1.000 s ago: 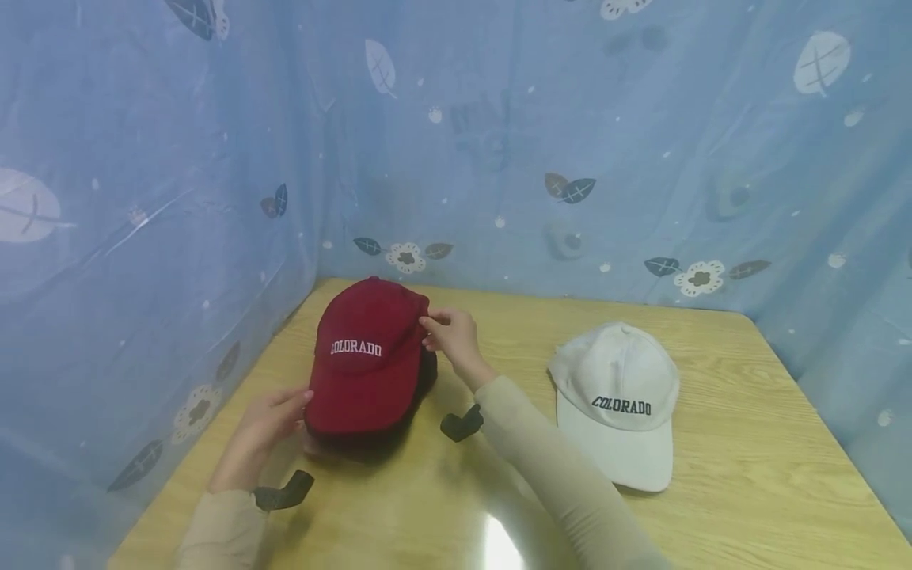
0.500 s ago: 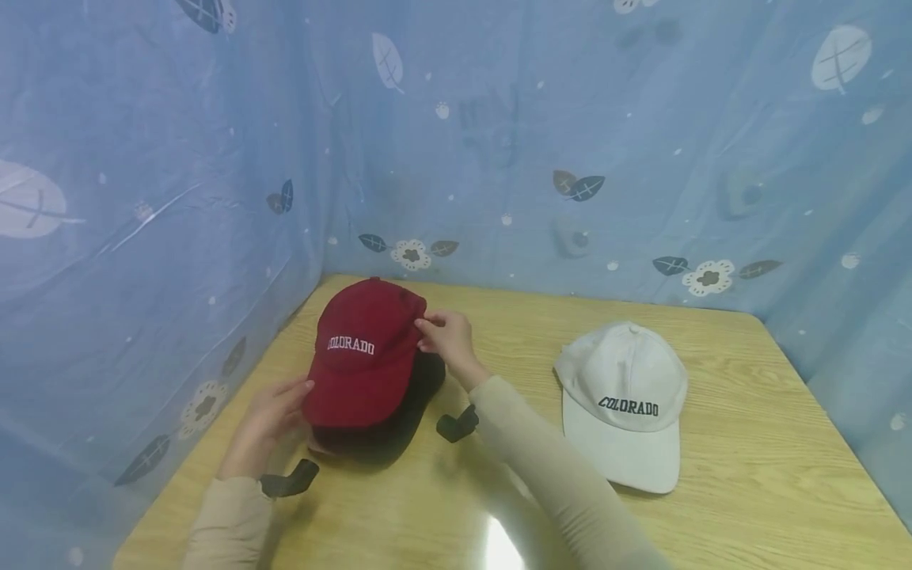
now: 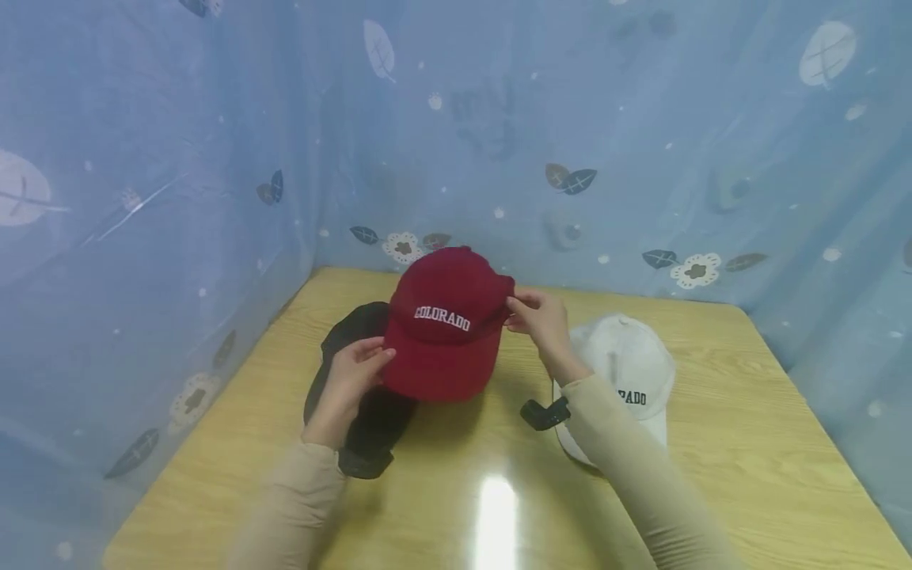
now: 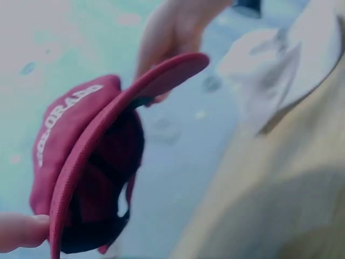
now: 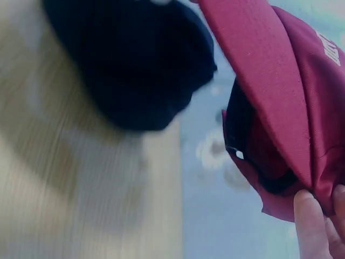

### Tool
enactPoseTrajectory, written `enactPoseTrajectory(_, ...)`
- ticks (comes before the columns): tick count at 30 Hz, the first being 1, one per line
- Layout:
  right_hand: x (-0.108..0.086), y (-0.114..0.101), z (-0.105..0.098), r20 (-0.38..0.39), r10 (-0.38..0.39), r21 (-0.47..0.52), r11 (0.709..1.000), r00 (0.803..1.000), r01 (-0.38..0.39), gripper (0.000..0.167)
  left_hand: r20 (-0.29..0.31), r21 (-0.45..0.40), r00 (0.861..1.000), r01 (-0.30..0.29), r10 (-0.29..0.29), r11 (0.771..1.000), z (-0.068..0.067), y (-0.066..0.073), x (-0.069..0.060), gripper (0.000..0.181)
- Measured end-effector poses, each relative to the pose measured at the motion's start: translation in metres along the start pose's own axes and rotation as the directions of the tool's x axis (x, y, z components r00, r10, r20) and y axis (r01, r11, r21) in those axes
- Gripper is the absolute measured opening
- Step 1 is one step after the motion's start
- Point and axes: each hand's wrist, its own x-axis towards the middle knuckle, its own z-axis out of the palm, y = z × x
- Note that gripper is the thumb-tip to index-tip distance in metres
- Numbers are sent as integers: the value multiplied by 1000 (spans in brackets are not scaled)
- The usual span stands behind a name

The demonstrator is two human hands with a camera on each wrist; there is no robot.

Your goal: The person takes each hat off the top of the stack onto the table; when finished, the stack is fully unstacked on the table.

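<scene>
A red cap (image 3: 445, 360) lettered COLORADO is held up above the table, its brim toward the camera. My left hand (image 3: 351, 385) pinches the brim's left edge. My right hand (image 3: 543, 324) pinches the cap's right side. In the left wrist view the underside of the red cap (image 4: 81, 156) shows, with a strap at its back. The right wrist view has my right fingers (image 5: 310, 216) gripping the red cap (image 5: 264, 81) where brim and crown meet. A black cap (image 3: 388, 419) lies on the table behind my left hand, partly hidden by it.
On the right of the table (image 3: 748, 412) lies a white cap (image 3: 620, 356), partly covered by my right forearm. A blue patterned curtain (image 3: 499, 142) hangs behind the table and along its left and right sides.
Both hands have carried the red cap up and to the right, off the black cap, which is now uncovered. My right forearm has come across the white cap.
</scene>
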Motion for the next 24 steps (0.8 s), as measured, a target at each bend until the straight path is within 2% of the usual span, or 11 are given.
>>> enactPoseTrajectory(3,-7,10,-29,-16,27,-103,994,1000,-28,30,17,-1,1000,21,-21,1000,30,-13,1,40)
enactPoseTrajectory(6,-11,25,-45,-17,66,-220,973,998,-68,29,33,6,999,36,-36,999,49,-33,-1,40)
enactPoseTrajectory(10,-13,46,-52,-17,93,-427,900,996,-91,24,47,11,997,63,-63,998,64,-60,-3,38)
enactPoseTrajectory(14,-11,64,-51,-14,46,-618,785,999,-45,23,42,85,997,63,-67,994,71,-78,-4,34)
enactPoseTrajectory(17,-9,70,-46,-8,2,-674,739,1000,-7,25,36,171,999,31,-38,985,73,-83,-5,33)
enactPoseTrajectory(19,-9,71,-44,-5,2,-687,727,1000,-5,26,44,217,999,15,-25,976,72,-82,-6,34)
enactPoseTrajectory(24,-10,69,-43,21,30,-715,699,999,-6,26,103,315,994,-66,35,947,68,-77,-6,38)
